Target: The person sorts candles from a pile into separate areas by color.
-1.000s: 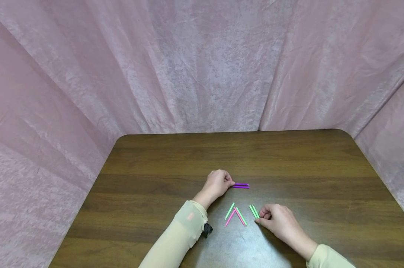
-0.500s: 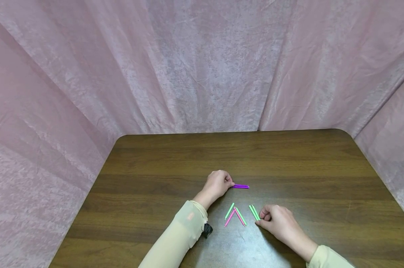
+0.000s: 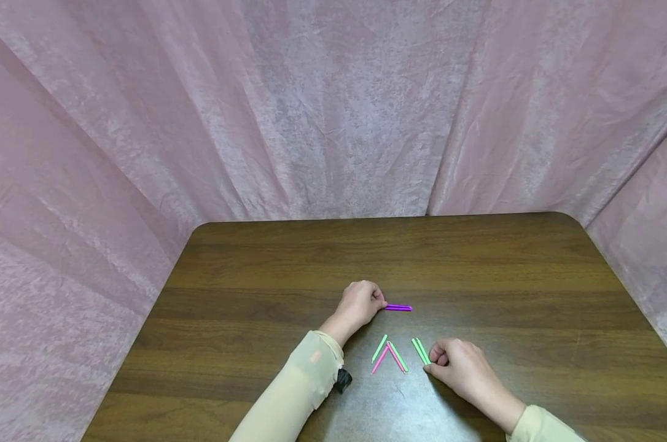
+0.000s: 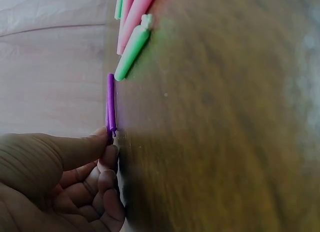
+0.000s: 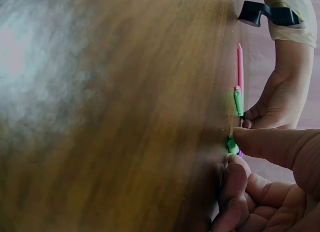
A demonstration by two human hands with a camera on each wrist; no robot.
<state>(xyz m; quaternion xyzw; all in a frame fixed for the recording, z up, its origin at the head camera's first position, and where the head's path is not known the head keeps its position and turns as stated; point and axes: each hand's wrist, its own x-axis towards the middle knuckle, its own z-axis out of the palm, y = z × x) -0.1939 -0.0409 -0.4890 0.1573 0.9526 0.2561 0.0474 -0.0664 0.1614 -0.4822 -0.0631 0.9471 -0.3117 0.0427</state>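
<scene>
Two thin purple candles (image 3: 398, 308) lie side by side on the table, nearly level. At their left end, my left hand (image 3: 358, 304) pinches one between thumb and fingers; a small wick (image 4: 114, 133) shows by the fingertips. Nearer me, to the right, two slanted green candles (image 3: 420, 351) lie close together. My right hand (image 3: 460, 363) pinches the lower end of one, and its fingertips partly cover it. Between the hands, two pink candles (image 3: 379, 358) lean into a peak, with a green candle (image 3: 379, 348) along the left side and another green candle (image 3: 400, 358) along the right.
The wooden table (image 3: 289, 258) has rounded far corners. Pink curtains (image 3: 333, 110) hang behind it and at both sides. A black wrist device (image 3: 342, 380) is strapped to the left sleeve, close to the table, left of the pink candles.
The upper purple candle has come down against the lower one, closing the gap between them. My right hand has shifted very slightly right and toward me. The pink candles have stayed put.
</scene>
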